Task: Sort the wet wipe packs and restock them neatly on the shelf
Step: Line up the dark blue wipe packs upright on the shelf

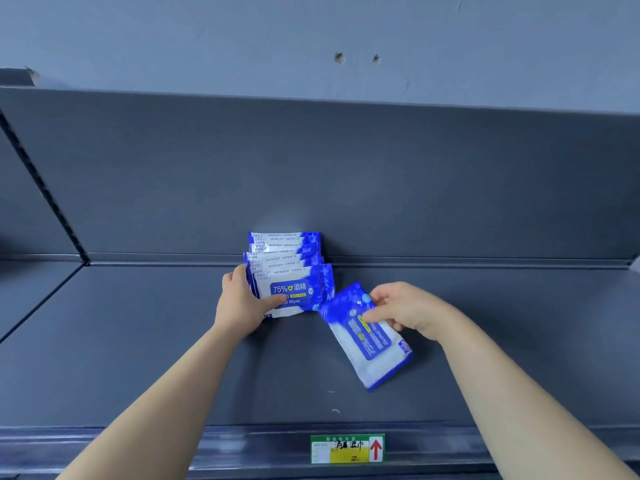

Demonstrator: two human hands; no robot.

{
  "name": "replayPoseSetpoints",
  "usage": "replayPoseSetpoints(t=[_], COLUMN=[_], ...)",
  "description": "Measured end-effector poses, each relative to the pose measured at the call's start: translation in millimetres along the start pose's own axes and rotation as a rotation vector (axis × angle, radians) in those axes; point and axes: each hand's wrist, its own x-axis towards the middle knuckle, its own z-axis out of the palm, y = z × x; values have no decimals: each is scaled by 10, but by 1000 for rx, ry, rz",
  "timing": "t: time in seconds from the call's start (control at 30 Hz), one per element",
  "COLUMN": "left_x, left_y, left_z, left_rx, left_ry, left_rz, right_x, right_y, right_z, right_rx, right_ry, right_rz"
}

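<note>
Here, a row of packs of blue-and-white wet wipes stands upright in the middle of the frame, at the rear of the dark grey shelf, against its back panel. The front pack faces the camera and shows "75%" and "Wipes" on its label.

The left hand grips this row from its left side: the fingers curl round the packs' left edges and the thumb lies across the lower face of the front pack.

Just right of the row, the right hand pinches a loose pack, thumb on its printed face and fingers at its upper right edge. This pack is tilted, its upper end towards the row and its lower end towards the shelf's front edge. Whether its upper corner touches the front pack cannot be told.

At the bottom centre, a green, white and yellow price label with a red arrow sits on the shelf's front rail. A pale blue wall fills the top of the frame.
</note>
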Motion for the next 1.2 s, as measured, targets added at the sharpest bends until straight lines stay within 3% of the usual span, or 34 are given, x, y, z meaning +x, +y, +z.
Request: replayPoseSetpoints(t=[0.13,0.23,0.33,0.4,0.5,0.57,0.7,0.9,1.0,1.07,1.2], left_x=[17,-2,-52,-86,-63,8,90,140,152,189,316], left_y=[-72,-133,-121,-97,-85,-105,-127,-173,-181,-198,-216], left_z=[-36,-70,-76,-77,-109,-144,-163,-212,-197,-145,-48], left_rx=[-48,-83,-136,-92,-55,-91,-174,-194,-238,-183,62], left_ry=[-31,-75,-125,-134,-112,-103,-117,-136,-256,-343,-286], left_rz=[-1,3,26,49,68,74,68,139,151,168,221], right_x=[120,255,326,340,358,415,552,796,838,830,797], right_y=[-104,-149,-205,-251,-334,-340,-340,-441,-439,-398,-355], right_z=[196,442,717,872,885,820,787,856,834,827,806], right_rx=[444,545,553,451,-17,-159,32,2,24,28,28], right_ry=[99,218,223,235,373,454,262,336,276,212,91], right_rz=[-48,-64,-71,-70,-57,-57,-149,-265,-243,-261,-283])
